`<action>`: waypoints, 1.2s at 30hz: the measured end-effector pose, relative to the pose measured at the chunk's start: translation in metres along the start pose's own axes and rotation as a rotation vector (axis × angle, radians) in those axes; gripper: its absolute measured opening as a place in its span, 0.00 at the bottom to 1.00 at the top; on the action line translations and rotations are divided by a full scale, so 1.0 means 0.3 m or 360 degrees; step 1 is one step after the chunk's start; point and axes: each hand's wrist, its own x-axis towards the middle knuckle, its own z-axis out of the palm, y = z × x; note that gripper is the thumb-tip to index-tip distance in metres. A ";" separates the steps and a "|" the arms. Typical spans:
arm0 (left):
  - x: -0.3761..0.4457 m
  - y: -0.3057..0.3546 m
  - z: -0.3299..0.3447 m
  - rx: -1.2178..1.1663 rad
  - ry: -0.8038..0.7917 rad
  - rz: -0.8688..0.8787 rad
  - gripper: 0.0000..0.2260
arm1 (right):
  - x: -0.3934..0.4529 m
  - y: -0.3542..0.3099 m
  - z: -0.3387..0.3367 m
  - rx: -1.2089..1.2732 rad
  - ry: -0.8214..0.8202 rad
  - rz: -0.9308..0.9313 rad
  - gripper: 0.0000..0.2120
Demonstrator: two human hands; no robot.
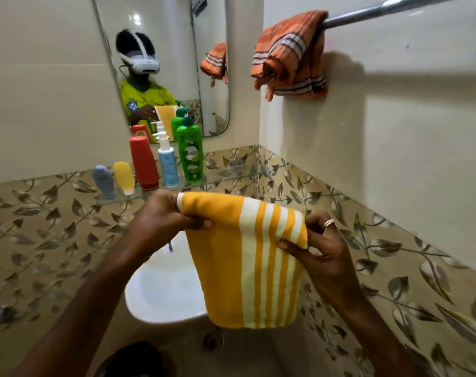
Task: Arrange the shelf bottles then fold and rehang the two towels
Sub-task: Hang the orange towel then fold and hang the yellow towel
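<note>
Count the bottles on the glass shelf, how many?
5, in a row from left: grey bottle, yellow bottle, red bottle, white pump bottle, green bottle. The mirror only repeats them.

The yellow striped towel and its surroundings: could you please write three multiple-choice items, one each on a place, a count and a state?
1. Where is the orange towel?
A. in the sink
B. on the wall rail
C. on the glass shelf

2. How many bottles stand on the glass shelf?
A. three
B. five
C. seven

3. How is the yellow striped towel held?
A. by both hands
B. by one hand
C. by neither

Answers: B, it drapes over the rail; B, five stand in a row; A, left hand and right hand pinch its top corners.
</note>
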 end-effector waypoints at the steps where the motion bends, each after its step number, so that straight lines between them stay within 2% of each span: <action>1: 0.039 0.020 0.006 0.0181 0.0106 0.0137 0.09 | 0.019 -0.008 -0.015 -0.0200 0.0099 -0.0092 0.16; 3: 0.108 0.053 0.019 0.0717 0.0390 0.0375 0.18 | 0.051 -0.036 -0.046 -0.0573 0.0266 -0.0280 0.17; 5: 0.167 0.096 0.020 0.1041 0.0693 0.0646 0.24 | 0.092 -0.082 -0.067 -0.0772 0.0418 -0.0366 0.17; 6: 0.191 0.127 0.024 0.1060 0.0791 0.0789 0.24 | 0.114 -0.108 -0.077 -0.0850 0.0497 -0.0388 0.16; 8: 0.235 0.193 0.034 0.0848 0.0855 0.0964 0.21 | 0.160 -0.162 -0.098 -0.0994 0.0653 -0.0409 0.13; 11: 0.325 0.307 0.055 0.0073 0.0726 0.1021 0.07 | 0.246 -0.259 -0.149 -0.1155 0.0884 -0.0405 0.08; 14: 0.407 0.450 0.073 -0.0634 0.0466 0.1046 0.07 | 0.350 -0.359 -0.220 -0.1193 0.1010 -0.0465 0.04; 16: 0.465 0.547 0.074 -0.0924 0.0303 0.1138 0.09 | 0.439 -0.428 -0.278 -0.1318 0.1121 -0.0539 0.06; 19: 0.561 0.690 0.094 -0.0933 0.0136 0.1415 0.14 | 0.602 -0.524 -0.376 -0.1482 0.1309 -0.0607 0.06; 22: 0.651 0.814 0.135 -0.0868 -0.0074 0.1584 0.24 | 0.748 -0.596 -0.452 -0.1612 0.1413 -0.0593 0.06; 25: 0.763 0.910 0.205 -0.0720 -0.0238 0.1635 0.32 | 0.850 -0.621 -0.512 -0.1688 0.1397 -0.0373 0.09; 28: 0.862 0.970 0.282 -0.0441 -0.0405 0.1567 0.39 | 0.911 -0.648 -0.535 -0.1669 0.1350 -0.0070 0.11; 29: 0.883 0.982 0.307 -0.0348 -0.0428 0.1542 0.39 | 0.922 -0.659 -0.534 -0.1641 0.1331 0.0003 0.16; 31: 0.915 0.983 0.350 -0.0138 -0.0334 0.1561 0.34 | 0.932 -0.673 -0.516 -0.1617 0.1240 0.0107 0.30; 32: 0.930 0.980 0.362 -0.0066 -0.0239 0.1598 0.30 | 0.933 -0.674 -0.503 -0.1660 0.1166 0.0116 0.33; 34: 0.951 0.974 0.368 0.0003 -0.0041 0.1689 0.22 | 0.940 -0.665 -0.482 -0.1898 0.0954 0.0069 0.32; 36: 0.962 0.972 0.363 0.0131 0.0063 0.1763 0.21 | 0.953 -0.652 -0.477 -0.2179 0.0679 0.0103 0.31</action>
